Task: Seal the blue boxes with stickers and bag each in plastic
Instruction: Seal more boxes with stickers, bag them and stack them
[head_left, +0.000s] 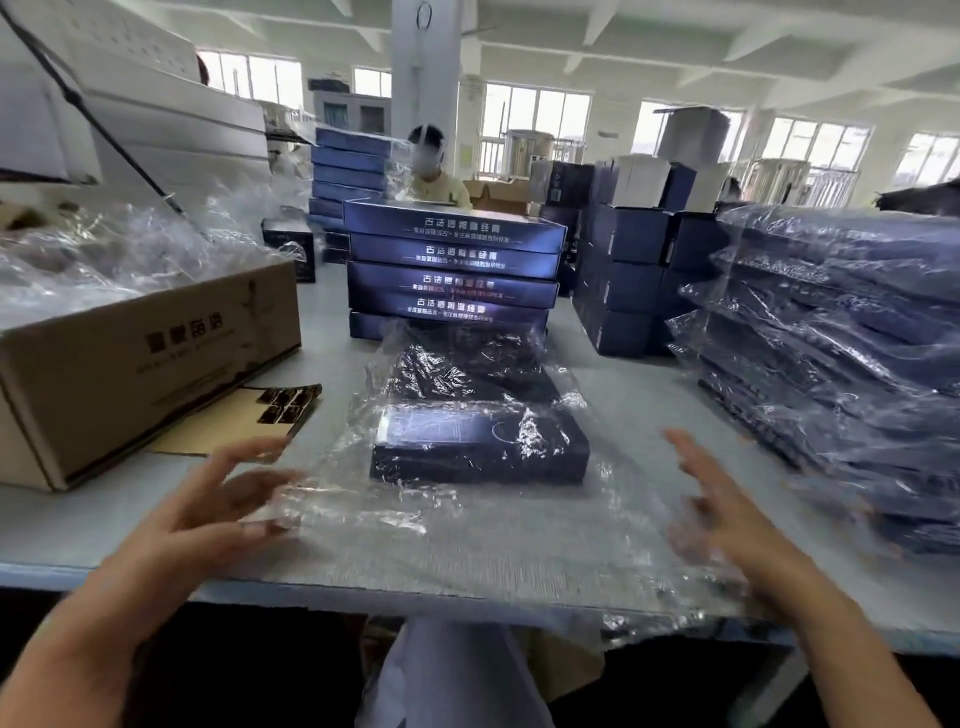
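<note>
1. Fingers (244, 457) of the left hand (208, 512) are spread and loosely bent. The lower tips touch the near-left edge of the plastic bag (457, 525), but blur hides whether they pinch it.
2. Over the bag's right side, the right hand (722, 525) is open, fingers straight and apart, gripping nothing that shows.
3. Inside the bag, the blue box (480, 441) lies flat on the table (649, 395), with a wide loose skirt of film reaching toward the person.
4. The step in hand looks like finishing this 1 bag. Both palms should sweep the slack flat, pushing air toward the mouth, then fold it snug against the box.
5. Wrinkled film would make it sit badly on the bagged pile (841, 338) at the right, so tension should be even on both sides.
6. Pressing too hard could slide the box toward the unbagged stack (452, 270) behind it.
</note>
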